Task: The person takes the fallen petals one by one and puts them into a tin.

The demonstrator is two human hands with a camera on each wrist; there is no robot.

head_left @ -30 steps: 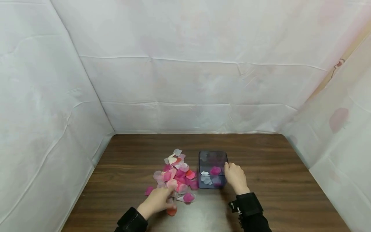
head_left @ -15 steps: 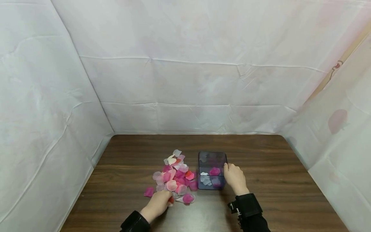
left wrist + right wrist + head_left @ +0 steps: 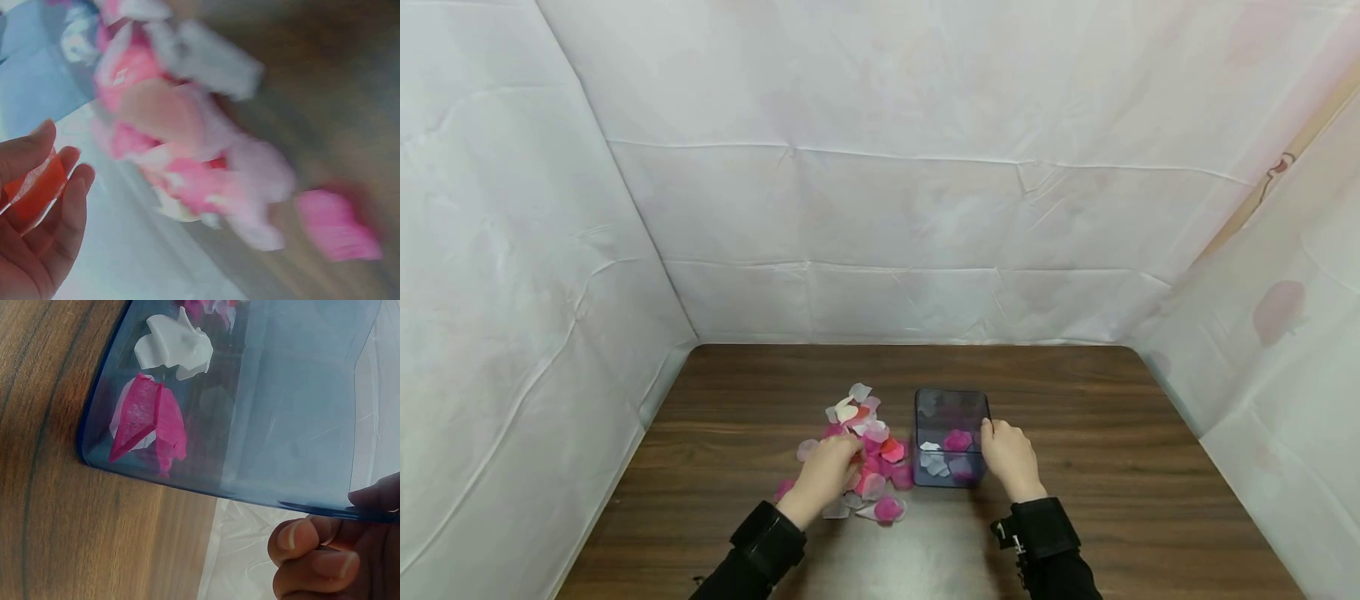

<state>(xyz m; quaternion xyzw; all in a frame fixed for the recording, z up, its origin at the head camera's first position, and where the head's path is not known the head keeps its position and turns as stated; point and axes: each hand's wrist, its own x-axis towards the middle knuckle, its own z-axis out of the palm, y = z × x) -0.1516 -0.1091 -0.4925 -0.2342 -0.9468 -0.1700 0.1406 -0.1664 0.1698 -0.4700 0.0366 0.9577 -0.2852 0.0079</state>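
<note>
My left hand [image 3: 827,471] is over the left side of a heap of fabric flower petals [image 3: 877,432] in pinks, white and red. Between its thumb and fingers it holds an orange-red petal [image 3: 39,192], seen in the left wrist view; the head view hides it behind the hand. My right hand [image 3: 1011,458] pinches the right edge of a see-through blue-grey plastic box [image 3: 951,407], which stands just right of the heap. Inside the box lie a white petal cluster [image 3: 178,347] and a magenta petal cluster [image 3: 147,422].
A single magenta petal [image 3: 337,225] lies apart at the heap's left. In front of the heap are a pink and white petal pair [image 3: 888,509]. Everything rests on a brown wood-grain table [image 3: 1105,417], with white cloth walls [image 3: 895,217] at its back and sides.
My left hand closes on the orange-red petal at the heap's front, then moves up and forward over the heap with it. My right hand and the box stay put.
</note>
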